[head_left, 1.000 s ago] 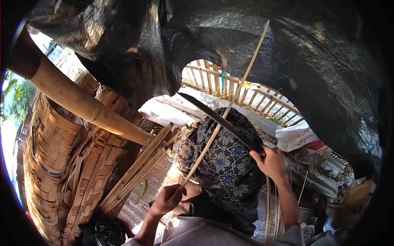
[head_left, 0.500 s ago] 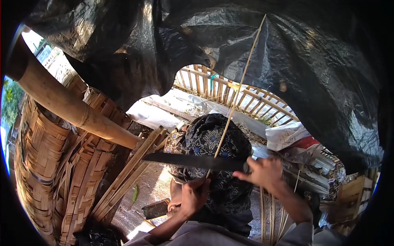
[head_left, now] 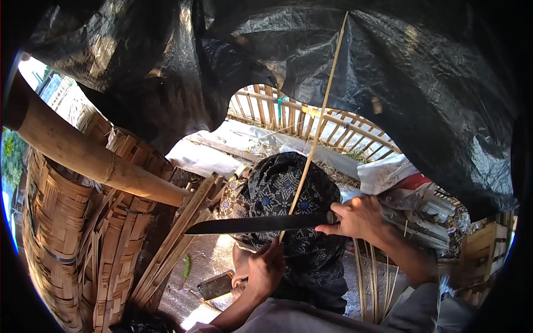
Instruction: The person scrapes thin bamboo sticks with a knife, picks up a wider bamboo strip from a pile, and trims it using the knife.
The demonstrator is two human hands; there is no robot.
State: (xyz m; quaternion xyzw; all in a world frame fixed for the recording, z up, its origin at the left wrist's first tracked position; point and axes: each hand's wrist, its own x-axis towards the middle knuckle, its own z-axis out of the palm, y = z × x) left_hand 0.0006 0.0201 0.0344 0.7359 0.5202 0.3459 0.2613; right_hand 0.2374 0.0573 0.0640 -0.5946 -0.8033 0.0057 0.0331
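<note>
My right hand (head_left: pixel 358 219) grips the handle of a machete (head_left: pixel 255 224), whose long dark blade points left across my lap. In my left hand (head_left: pixel 265 269), the lower end of a long, thin bamboo strip (head_left: pixel 318 130) is pinched between the fingers. The strip rises tilted to the right, and the blade lies across it just above my left fingers; whether it touches cannot be made out. Beneath both is dark patterned cloth (head_left: pixel 294 180) covering my legs. A bare foot (head_left: pixel 240 263) shows below the cloth, left of center.
Woven bamboo baskets (head_left: pixel 58 222) stand at left, under a thick bamboo pole (head_left: pixel 105 164). Split bamboo pieces (head_left: pixel 177 241) lean beside them. Thin strips (head_left: pixel 366 277) lie at right. Black plastic sheeting (head_left: pixel 422 100) hangs overhead, with a slatted bamboo fence (head_left: pixel 294 116) beyond.
The machete has shifted slightly left and its handle end has risen a little. My right hand's fingers have closed more around the handle. The strip's top has moved slightly left.
</note>
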